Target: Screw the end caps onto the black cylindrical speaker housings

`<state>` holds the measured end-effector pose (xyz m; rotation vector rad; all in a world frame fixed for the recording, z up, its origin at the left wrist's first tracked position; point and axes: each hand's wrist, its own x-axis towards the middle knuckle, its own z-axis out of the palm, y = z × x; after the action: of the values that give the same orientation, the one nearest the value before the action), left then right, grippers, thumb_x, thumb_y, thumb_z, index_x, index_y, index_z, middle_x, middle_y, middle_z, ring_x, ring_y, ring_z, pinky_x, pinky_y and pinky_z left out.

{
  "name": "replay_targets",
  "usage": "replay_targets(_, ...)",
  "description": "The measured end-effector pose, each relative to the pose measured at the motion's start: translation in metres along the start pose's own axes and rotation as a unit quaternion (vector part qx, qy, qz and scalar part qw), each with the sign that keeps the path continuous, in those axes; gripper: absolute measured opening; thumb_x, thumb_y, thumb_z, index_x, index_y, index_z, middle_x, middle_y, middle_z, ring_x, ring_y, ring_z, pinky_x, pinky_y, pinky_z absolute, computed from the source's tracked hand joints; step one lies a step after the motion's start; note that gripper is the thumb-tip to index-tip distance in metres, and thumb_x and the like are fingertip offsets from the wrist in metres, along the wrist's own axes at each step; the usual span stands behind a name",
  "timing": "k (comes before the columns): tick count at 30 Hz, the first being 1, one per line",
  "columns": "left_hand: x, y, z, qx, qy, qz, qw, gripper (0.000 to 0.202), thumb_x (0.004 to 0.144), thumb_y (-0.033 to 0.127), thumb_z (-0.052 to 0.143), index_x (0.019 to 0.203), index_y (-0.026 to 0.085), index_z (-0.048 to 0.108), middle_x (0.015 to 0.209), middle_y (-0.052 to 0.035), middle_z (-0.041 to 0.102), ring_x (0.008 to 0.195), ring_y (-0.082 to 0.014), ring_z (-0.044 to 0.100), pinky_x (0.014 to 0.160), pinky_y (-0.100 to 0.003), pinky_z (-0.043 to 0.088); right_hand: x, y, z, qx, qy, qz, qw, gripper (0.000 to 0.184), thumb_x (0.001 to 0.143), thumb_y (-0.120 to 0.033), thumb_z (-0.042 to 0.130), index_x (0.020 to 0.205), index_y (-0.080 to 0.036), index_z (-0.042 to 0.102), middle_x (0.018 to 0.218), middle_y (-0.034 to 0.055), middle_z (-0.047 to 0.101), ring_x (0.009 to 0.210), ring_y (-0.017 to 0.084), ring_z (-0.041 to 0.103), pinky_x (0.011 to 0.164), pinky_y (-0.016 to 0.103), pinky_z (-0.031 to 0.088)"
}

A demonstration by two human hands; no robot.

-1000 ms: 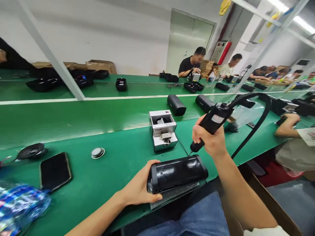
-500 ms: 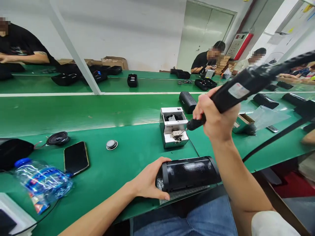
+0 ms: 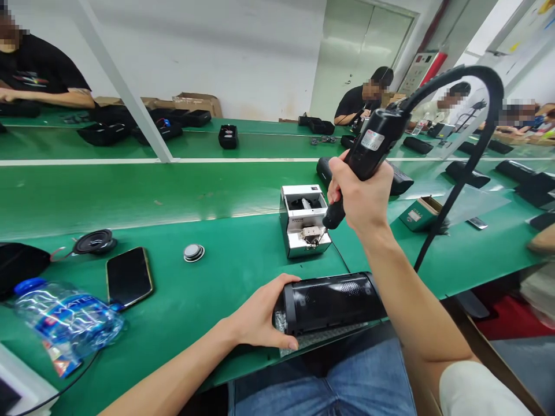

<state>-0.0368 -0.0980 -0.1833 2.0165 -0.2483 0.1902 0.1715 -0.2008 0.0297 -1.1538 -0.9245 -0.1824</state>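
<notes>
My left hand (image 3: 260,318) grips the left end of a black cylindrical speaker (image 3: 333,300) that lies on its side at the near edge of the green bench. My right hand (image 3: 362,199) is closed round a black electric screwdriver (image 3: 368,153) with a thick cable arching off its top. The screwdriver's tip touches the front outlet of a small white screw feeder box (image 3: 301,222) that stands just behind the speaker.
On the green bench (image 3: 208,283) lie a phone (image 3: 129,276), a small round metal disc (image 3: 193,252), a loose speaker driver (image 3: 94,241) and a water bottle (image 3: 65,320). More black speakers lie on the belt behind. Other people work at the far bench and to the right.
My right hand swung the screwdriver from above the speaker's right end over to the feeder box, and has now tilted it more upright. My left hand kept hold of the speaker.
</notes>
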Motion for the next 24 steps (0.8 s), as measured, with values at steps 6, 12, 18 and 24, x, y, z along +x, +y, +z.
replay_targets(6,0.002,0.005,-0.001,-0.001,-0.002,-0.003,1.0,0.112,0.07,0.08,0.09,0.154,0.021,0.046,0.149,-0.0159,0.058,0.131,-0.0365,0.063,0.114,-0.047,0.052,0.0,-0.026,-0.019,0.019,0.012,0.008,1.0,0.016,0.084,-0.022,0.08,0.081,-0.019,0.064,0.06,-0.0022,0.051,0.043,0.016,0.048,0.039,0.032,0.039)
replay_targets(12,0.002,0.006,-0.002,0.003,-0.007,-0.005,1.0,0.106,0.073,0.072,0.092,0.154,0.024,0.046,0.148,-0.0121,0.058,0.131,-0.0338,0.063,0.113,-0.043,0.052,0.0,-0.069,-0.062,-0.013,0.028,0.0,1.0,0.019,0.079,-0.02,0.084,0.077,-0.02,0.065,0.057,-0.002,0.045,0.042,0.016,0.044,0.039,0.033,0.036)
replay_targets(18,0.001,0.007,-0.003,0.0,-0.011,0.0,1.0,0.101,0.077,0.069,0.092,0.156,0.03,0.042,0.151,-0.0079,0.056,0.133,-0.032,0.062,0.114,-0.041,0.05,-0.005,-0.083,-0.093,-0.066,0.033,0.008,0.997,0.017,0.079,-0.02,0.083,0.077,-0.02,0.067,0.058,-0.0005,0.045,0.042,0.016,0.043,0.039,0.034,0.036)
replay_targets(24,-0.001,0.004,-0.002,0.005,-0.015,-0.014,1.0,0.104,0.076,0.073,0.09,0.157,0.03,0.04,0.152,-0.0085,0.056,0.135,-0.0331,0.061,0.116,-0.043,0.05,-0.008,-0.08,-0.098,-0.074,0.025,0.033,0.996,0.018,0.082,-0.023,0.084,0.079,-0.02,0.067,0.06,-0.0007,0.046,0.042,0.017,0.044,0.04,0.034,0.037)
